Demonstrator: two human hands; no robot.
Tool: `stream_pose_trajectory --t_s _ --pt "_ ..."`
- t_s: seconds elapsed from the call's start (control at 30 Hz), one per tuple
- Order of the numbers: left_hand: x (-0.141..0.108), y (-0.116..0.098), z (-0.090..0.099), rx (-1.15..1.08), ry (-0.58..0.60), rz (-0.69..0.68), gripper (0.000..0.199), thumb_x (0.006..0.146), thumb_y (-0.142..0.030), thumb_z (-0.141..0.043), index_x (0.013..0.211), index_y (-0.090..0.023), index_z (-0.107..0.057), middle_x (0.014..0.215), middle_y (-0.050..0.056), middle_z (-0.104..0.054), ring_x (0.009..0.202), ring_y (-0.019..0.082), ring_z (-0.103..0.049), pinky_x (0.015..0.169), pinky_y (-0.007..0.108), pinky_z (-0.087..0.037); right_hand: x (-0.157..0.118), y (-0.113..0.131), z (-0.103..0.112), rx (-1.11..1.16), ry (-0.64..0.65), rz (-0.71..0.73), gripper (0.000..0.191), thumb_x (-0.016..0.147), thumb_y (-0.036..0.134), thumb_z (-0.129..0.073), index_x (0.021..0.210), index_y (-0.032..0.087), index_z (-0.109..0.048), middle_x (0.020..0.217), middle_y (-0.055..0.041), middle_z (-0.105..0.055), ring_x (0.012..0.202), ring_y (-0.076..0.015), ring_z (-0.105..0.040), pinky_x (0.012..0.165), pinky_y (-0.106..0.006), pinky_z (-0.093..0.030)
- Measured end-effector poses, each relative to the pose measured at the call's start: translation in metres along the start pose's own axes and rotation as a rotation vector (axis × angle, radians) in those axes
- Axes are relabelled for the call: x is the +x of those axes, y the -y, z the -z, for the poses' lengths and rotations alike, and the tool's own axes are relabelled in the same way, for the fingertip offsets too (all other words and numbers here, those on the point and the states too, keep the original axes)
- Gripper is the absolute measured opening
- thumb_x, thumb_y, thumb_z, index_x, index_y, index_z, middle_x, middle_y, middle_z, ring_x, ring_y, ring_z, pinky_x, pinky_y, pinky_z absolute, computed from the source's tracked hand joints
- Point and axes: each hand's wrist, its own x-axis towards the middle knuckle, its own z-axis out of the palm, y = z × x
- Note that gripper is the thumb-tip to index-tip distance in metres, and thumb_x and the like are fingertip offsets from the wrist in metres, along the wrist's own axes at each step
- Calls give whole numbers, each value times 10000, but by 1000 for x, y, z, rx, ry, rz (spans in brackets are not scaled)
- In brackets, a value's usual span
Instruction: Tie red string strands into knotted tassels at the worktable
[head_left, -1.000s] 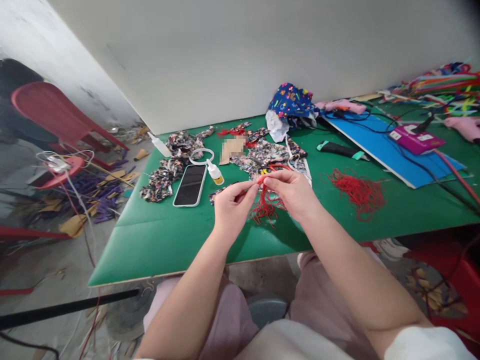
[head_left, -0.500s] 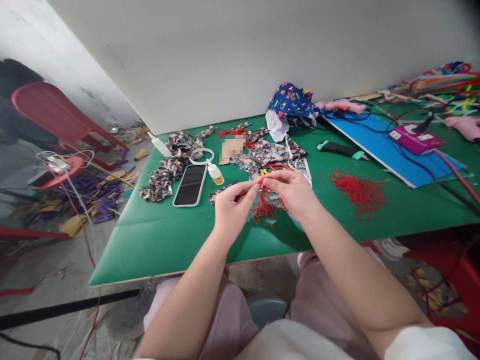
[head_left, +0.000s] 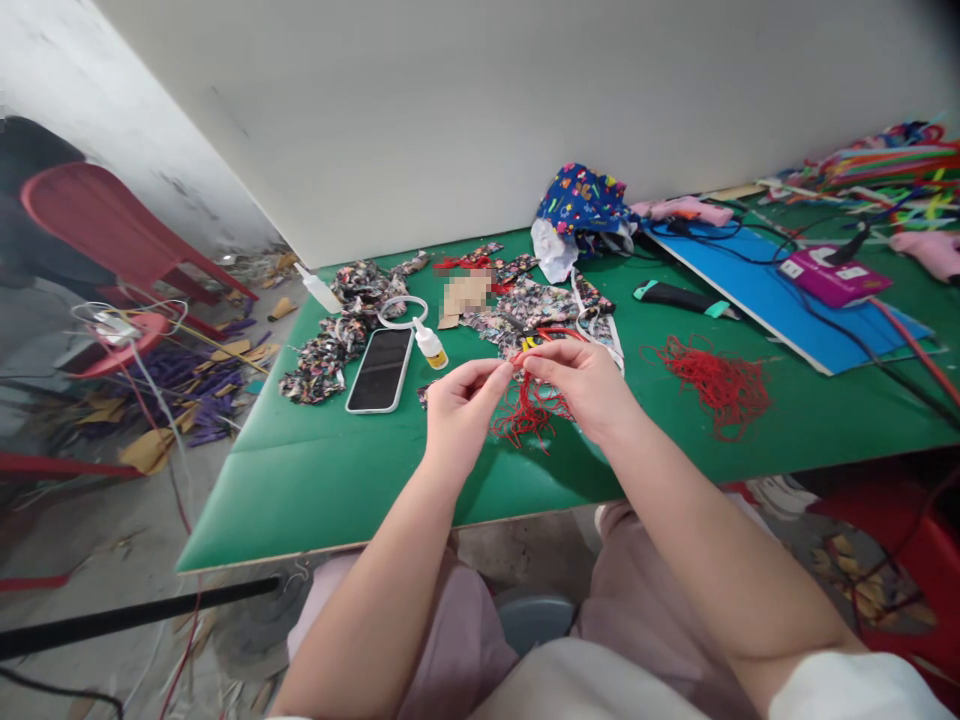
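Observation:
Both hands meet over the green table [head_left: 315,480], fingertips nearly touching. My left hand [head_left: 466,405] pinches red string, thumb against the index finger. Red string is also pinched in my right hand [head_left: 581,385]. A tangle of red strings [head_left: 529,415] hangs below the fingertips. Just beyond the hands lie pliers [head_left: 555,333] with red handles, on floral fabric [head_left: 517,305]. To the left are a small glue bottle [head_left: 430,345] and a phone [head_left: 381,370]. Another pile of red string [head_left: 716,385] lies to the right.
A white roll of tape or ring [head_left: 403,312] and a second bottle [head_left: 319,290] are at the left. A black-green cutter [head_left: 684,298], a blue board [head_left: 795,290], a purple power socket [head_left: 832,275] and cables occupy the right. Blue patterned fabric [head_left: 581,205] stands behind.
My left hand has shifted slightly to the left, along with the hanging strings. My right hand stays in nearly the same place.

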Motion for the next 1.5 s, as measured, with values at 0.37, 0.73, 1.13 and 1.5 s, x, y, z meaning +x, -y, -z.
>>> stream_pose_trajectory --t_s 0.37,0.73,1.13,1.5 --pt "0 -1 1 -19 53 -3 149 731 -319 -660 754 -180 -709 641 -4 -656 534 84 -528 491 211 -418 -2 3 -1 3 45 24 98 622 280 -755 711 251 -723 739 22 -723 737 -120 -650 776 -289 -506" --pt "-1 -2 0 -53 62 15 152 729 -324 -668 747 -179 -707 635 -15 -647 523 66 -502 502 197 -408 -2 5 -2 -7 31 49 124 629 297 -747 717 221 -704 728 19 -707 716 -114 -632 760 -283 -503" --pt "-1 -2 0 -68 63 27 167 721 -337 -679 741 -174 -708 611 -11 -627 502 63 -476 487 193 -395 -2 3 -3 30 24 51 104 629 291 -754 702 233 -708 727 26 -711 712 -108 -640 761 -286 -505" --pt "0 0 1 -113 80 56 180 726 -347 -676 756 -172 -708 647 -1 -643 516 67 -486 486 194 -384 -2 3 -3 55 12 45 95 615 272 -766 695 247 -723 737 22 -724 727 -113 -655 759 -284 -514"
